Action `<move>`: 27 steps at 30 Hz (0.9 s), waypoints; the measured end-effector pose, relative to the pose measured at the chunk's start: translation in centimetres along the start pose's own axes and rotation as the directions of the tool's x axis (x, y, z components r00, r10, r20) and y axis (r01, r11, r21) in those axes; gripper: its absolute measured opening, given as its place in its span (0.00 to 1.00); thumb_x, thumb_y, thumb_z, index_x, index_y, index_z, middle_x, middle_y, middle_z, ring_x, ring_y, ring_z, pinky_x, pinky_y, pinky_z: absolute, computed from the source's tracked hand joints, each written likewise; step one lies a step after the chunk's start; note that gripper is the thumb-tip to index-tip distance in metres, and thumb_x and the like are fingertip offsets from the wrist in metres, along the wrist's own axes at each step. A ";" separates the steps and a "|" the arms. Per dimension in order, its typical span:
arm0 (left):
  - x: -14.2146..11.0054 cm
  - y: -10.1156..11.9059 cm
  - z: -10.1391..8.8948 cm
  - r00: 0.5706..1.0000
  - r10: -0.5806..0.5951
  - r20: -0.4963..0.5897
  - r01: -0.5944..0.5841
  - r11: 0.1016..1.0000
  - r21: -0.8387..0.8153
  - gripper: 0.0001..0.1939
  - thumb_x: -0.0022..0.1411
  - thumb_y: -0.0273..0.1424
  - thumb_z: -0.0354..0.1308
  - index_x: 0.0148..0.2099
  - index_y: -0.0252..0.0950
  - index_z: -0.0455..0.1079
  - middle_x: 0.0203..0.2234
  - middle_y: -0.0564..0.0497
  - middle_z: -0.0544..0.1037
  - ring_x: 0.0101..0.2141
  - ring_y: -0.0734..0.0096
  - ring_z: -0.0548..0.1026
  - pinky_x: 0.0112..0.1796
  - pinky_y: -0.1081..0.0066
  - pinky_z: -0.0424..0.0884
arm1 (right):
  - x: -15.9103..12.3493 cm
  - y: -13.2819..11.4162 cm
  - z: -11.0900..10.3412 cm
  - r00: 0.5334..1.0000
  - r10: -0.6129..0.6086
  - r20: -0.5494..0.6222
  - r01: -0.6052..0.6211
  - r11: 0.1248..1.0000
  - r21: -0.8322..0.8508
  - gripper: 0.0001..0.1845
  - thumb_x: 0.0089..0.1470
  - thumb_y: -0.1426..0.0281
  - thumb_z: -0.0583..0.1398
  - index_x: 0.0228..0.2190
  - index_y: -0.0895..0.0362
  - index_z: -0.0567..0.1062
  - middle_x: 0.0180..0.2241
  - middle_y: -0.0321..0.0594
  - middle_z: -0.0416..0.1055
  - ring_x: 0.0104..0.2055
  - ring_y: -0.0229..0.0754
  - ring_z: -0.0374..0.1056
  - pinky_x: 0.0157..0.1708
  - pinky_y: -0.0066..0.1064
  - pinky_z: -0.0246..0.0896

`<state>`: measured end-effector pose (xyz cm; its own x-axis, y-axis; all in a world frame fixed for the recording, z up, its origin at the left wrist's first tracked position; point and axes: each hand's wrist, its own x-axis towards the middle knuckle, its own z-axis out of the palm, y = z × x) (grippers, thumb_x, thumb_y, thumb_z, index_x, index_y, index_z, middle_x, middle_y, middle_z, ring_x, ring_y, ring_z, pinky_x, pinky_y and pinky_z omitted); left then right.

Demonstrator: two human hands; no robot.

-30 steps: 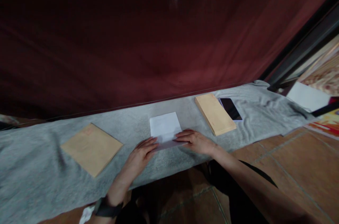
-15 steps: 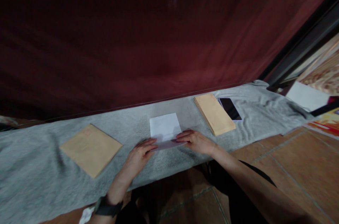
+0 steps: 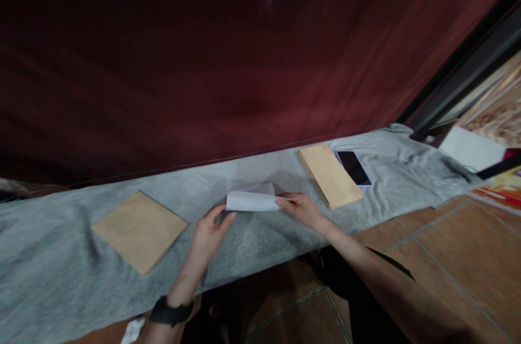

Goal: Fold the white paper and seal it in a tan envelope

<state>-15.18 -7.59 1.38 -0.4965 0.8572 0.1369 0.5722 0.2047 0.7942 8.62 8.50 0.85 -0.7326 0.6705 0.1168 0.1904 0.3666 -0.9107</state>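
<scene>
Hands (image 3: 256, 219) pinch folded paper (image 3: 252, 201), underside hidden.

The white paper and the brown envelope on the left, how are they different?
The white paper is folded and lifted between both hands; the brown envelope lies flat, untouched. The paper is white and narrower; the envelope is tan and wider. Both are over the grey cloth.

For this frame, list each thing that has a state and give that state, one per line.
White paper: folded over, lifted off the cloth, pinched at both ends.
Left hand: gripping the paper's left end.
Right hand: gripping the paper's right end.
Single brown envelope: lying flat, untouched.
Stack of brown envelopes: lying flat, squared up.
Phone: face up, screen dark.
Grey cloth: spread out, wrinkled at right.
</scene>
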 end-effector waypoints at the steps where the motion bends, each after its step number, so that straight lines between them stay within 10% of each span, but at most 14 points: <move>1: 0.1 0.3 0.0 0.999 -0.039 -0.037 0.038 0.999 -0.035 0.21 0.57 0.45 0.60 0.47 0.37 0.76 0.41 0.48 0.82 0.43 0.58 0.79 0.47 0.61 0.74 | 0.2 -0.1 0.1 0.999 0.020 -0.031 -0.018 0.999 0.047 0.18 0.61 0.57 0.57 0.38 0.55 0.82 0.32 0.38 0.80 0.33 0.43 0.74 0.33 0.31 0.67; 10: 0.7 0.4 -0.3 0.988 0.142 -0.054 -0.146 0.985 -0.086 0.10 0.59 0.36 0.56 0.40 0.38 0.74 0.48 0.46 0.79 0.52 0.58 0.74 0.57 0.55 0.66 | -0.4 -1.6 -0.4 0.990 -0.113 0.080 0.109 0.992 0.062 0.16 0.61 0.58 0.59 0.45 0.51 0.80 0.44 0.37 0.80 0.45 0.45 0.75 0.44 0.33 0.70; 19: -0.3 -2.1 -0.3 0.888 0.300 0.348 -0.404 0.870 0.282 0.32 0.57 0.15 0.42 0.59 0.40 0.68 0.62 0.51 0.68 0.63 0.68 0.62 0.62 0.59 0.61 | -1.3 -1.0 -0.5 0.868 -0.295 0.400 0.437 0.835 -0.334 0.26 0.54 0.83 0.55 0.49 0.50 0.78 0.52 0.38 0.75 0.56 0.42 0.69 0.60 0.39 0.60; 27: -1.4 1.3 1.6 0.800 0.367 0.474 -0.551 0.762 0.341 0.28 0.68 0.25 0.44 0.68 0.43 0.55 0.69 0.51 0.54 0.68 0.70 0.50 0.66 0.60 0.50 | -2.1 -0.1 -0.2 0.842 -0.204 0.499 0.460 0.756 -0.466 0.37 0.47 0.85 0.55 0.57 0.49 0.72 0.63 0.39 0.62 0.63 0.46 0.60 0.63 0.43 0.56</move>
<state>-12.68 -7.79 1.24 0.1219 0.9853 0.1199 0.9320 -0.1552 0.3274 10.27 7.13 0.74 -0.9820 0.1679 0.0866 0.1119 0.8861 -0.4497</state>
